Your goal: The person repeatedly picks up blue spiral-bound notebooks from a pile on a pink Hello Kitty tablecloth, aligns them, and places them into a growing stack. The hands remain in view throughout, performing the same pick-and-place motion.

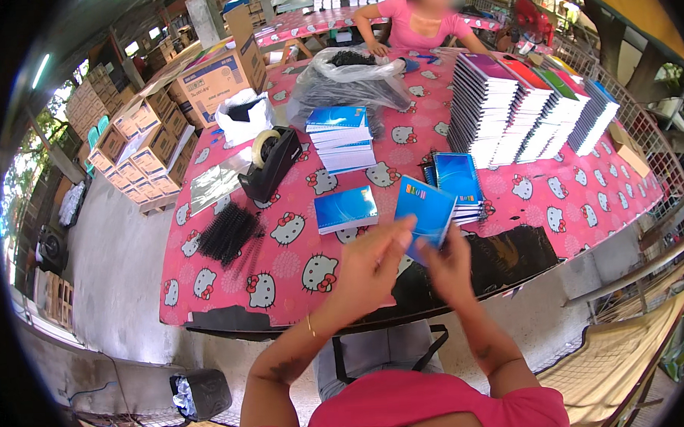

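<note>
- One blue notebook (427, 208) is held above the near edge of the bench (298, 250), in front of the body; its lower end is gripped by the right hand (449, 268).
- The notebook's left edge is faced by the left hand (371, 262), whose fingertips are drawn together just beside or against it; whether contact is made, or anything thin is pinched, cannot be told.
- The long axis is pointed away from the body, its far end leaning slightly right.
- One bunch of loose black coils (224, 232) is seen well to the left, nearer the left hand.
- Three blue notebook stacks are counted nearby: one tall (341, 141), one low (346, 209), and one (459, 179) behind the held notebook, to its right.
- Farther right, at least four tall coil-bound stacks (479, 116) are seen; single notebooks cannot be counted.
- One tape dispenser (273, 167) and one clear plastic bag (329, 92) are also counted.
</note>
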{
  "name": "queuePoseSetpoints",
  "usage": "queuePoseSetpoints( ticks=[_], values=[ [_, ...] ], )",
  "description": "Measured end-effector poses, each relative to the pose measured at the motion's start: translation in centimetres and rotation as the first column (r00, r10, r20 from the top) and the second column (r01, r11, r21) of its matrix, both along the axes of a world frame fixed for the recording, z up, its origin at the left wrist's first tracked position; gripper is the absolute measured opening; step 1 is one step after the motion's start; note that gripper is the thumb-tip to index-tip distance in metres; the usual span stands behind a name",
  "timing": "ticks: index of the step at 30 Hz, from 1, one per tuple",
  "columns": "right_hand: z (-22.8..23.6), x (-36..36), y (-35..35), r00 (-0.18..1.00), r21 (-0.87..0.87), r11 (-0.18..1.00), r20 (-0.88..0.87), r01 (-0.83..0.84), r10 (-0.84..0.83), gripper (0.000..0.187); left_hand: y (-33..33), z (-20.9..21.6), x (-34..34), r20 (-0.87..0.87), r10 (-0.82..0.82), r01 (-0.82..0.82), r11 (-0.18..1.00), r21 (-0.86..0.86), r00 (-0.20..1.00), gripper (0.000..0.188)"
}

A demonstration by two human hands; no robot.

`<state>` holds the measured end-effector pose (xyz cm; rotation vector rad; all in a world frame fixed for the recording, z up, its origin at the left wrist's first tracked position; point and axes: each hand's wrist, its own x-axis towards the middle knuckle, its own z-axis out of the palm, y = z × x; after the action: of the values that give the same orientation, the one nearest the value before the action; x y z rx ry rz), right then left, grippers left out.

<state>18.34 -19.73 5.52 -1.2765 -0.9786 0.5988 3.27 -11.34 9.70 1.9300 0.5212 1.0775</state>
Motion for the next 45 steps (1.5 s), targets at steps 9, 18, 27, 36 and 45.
queuePoseSetpoints(
  ticks=[9,18,27,36,45],
  values=[
    [-4.6,20.0,5.9,0.626,-0.213,0.843,0.760,0.493,-0.174,0.089,12.3,-12.4,-4.3,-0.375,0.390,0.030,0.659,0.751,0.841,0.037],
    [-4.4,3.1,3.4,0.871,-0.041,0.974,0.442,-0.222,0.217,0.066,4.6,-8.2,-4.2,-0.305,0.257,-0.014,0.786,0.618,0.917,0.023],
    [-10.0,0.9,2.3,0.975,-0.063,0.975,0.047,-0.213,0.216,0.042,10.5,-12.0,-15.9,-0.426,0.836,-0.552,0.549,0.628,0.346,0.021],
    [-8.7,-0.1,2.5,0.914,-0.190,0.895,-0.061,-0.404,0.400,0.031,11.3,-14.3,-17.9,-0.458,0.803,-0.481,0.596,0.643,0.382,0.023],
    [-9.1,0.6,3.1,0.884,-0.200,0.864,-0.032,-0.462,0.466,0.033,8.0,-9.9,-13.9,-0.237,0.427,-0.394,0.903,0.173,0.873,0.018]
  ],
)
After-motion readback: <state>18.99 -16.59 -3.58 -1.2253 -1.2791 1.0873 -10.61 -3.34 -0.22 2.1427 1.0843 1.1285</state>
